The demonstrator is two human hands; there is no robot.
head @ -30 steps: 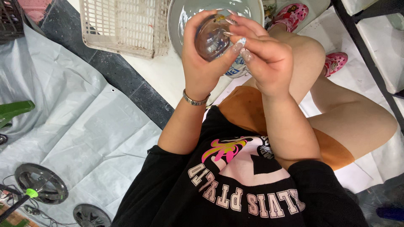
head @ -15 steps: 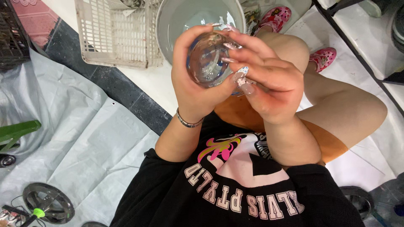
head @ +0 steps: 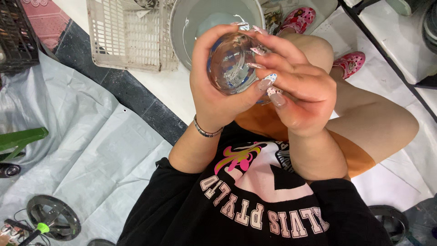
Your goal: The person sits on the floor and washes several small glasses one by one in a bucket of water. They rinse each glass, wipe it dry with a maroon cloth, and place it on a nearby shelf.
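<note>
1. Far left, a dark crate (head: 17, 36) sits at the edge, with a grey tarp (head: 77, 150) spread over the floor below it and a green bar (head: 20, 139) lying across the tarp
2. Bottom left, a small black fan (head: 53, 217) rests on the tarp
3. Up top, a white basket (head: 127, 36) stands just beside a grey tub (head: 180, 32) holding water
4. The left hand (head: 214, 86) is wrapped around a glass (head: 232, 66), held up in front of the tub; a thin bracelet (head: 207, 133) circles that wrist
5. The glass is clear and round, with its open mouth facing the camera, wet-looking, with bright glints and a bluish tint at its rim
6. The right hand (head: 296, 91) cups the glass from the other side, long painted nails over its rim, fingers half curled
7. Right of the hands, bare knees are bent, and two pink clogs (head: 300, 19) show beyond them
</note>
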